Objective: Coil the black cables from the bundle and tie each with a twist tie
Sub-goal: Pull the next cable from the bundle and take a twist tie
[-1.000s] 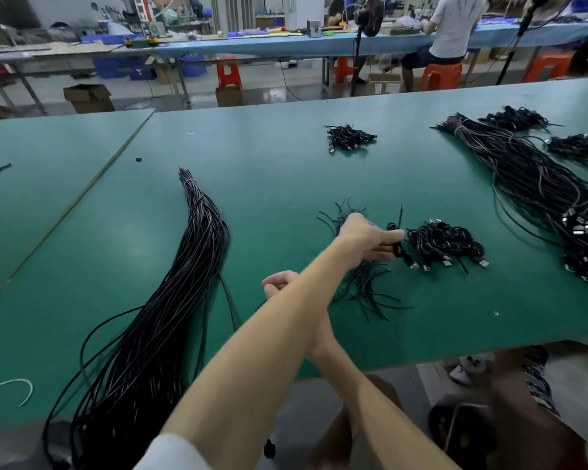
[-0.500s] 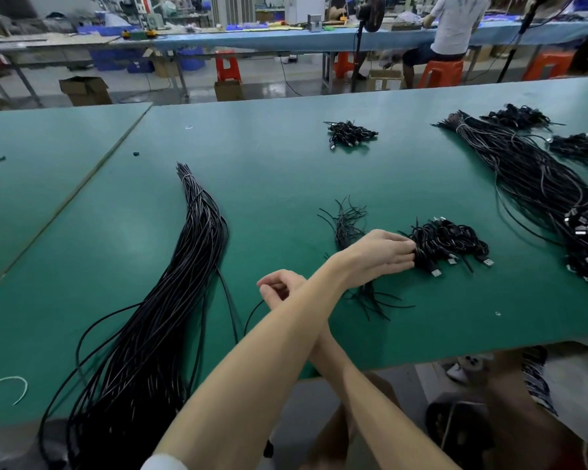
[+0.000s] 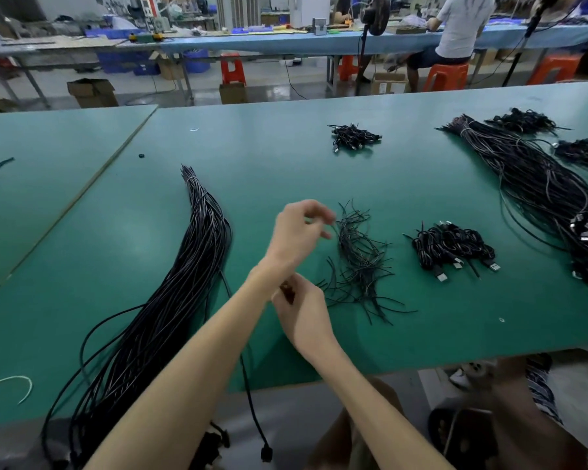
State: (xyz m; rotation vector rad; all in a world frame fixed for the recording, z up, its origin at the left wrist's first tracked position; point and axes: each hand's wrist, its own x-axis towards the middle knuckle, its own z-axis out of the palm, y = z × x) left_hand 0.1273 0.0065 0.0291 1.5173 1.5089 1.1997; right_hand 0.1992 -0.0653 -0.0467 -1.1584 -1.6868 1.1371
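Left hand [image 3: 297, 232] grip is loose: fingers half curled, with green desk [image 3: 421, 334] showing between thumb and fingertips, and I can't spot anything in it. Right hand [image 3: 304, 313] sits just nearer, back of the hand to the camera, fingers curled in. Whether that grip has a cable end in it or nothing is hidden, so I can't tell.

The pile of twist ties [image 3: 358, 262] is right beside the left fingertips, just right of both hands. The big bundle of black cables [image 3: 184, 283] lies left of the hands, running from far to the near desk edge. One loose cable [image 3: 252, 401] dangles off that edge under the left forearm. Finished coils [image 3: 452, 247] sit further right, past the ties.

My guess is it's time to start a fresh cable. I'd pull one strand clear of the bundle by its plug end so it doesn't drag its neighbours, then wind even loops. After that, pinch the coil in one hand while the other takes a single tie, not a clump.
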